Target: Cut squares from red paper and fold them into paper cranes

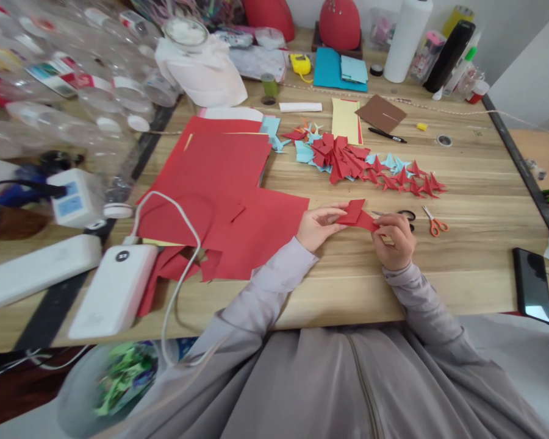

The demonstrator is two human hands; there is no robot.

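Near the middle of the wood-grain table (471,250), L hand (319,228) pinches a folded red paper pc (353,212) at its left side btwn thumb & fingers; R hand (397,239) pinches its right end w/ thumb & fingertips. Pc sits btwn both hands, right of big red paper sheets (229,171). Black-handled scissors (410,213) lie just beyond R hand, partly hidden; orange-handled scissors (434,223) to the right; folded red & blue paper shapes (341,160) on the far side.
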